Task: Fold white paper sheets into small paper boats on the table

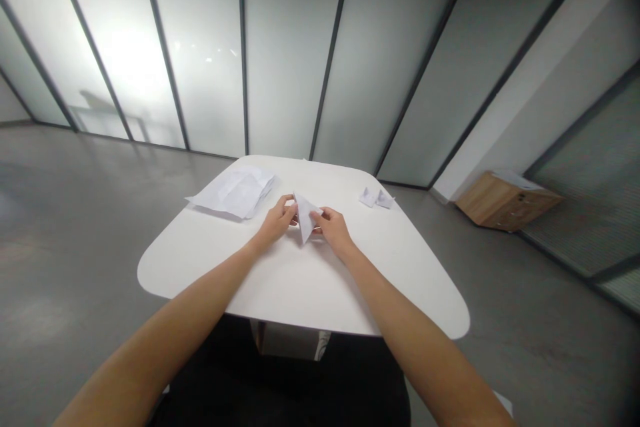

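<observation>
A folded white paper piece stands tilted between my hands, near the middle of the white table. My left hand pinches its left side with the fingers, and my right hand grips its right side. Part of the paper is hidden behind my fingers. The exact shape of the fold is too small to tell.
A loose stack of white paper sheets lies on the table to the left. A small folded paper piece sits at the right. A wooden drawer cabinet stands on the grey floor beyond the table, beside frosted glass panels.
</observation>
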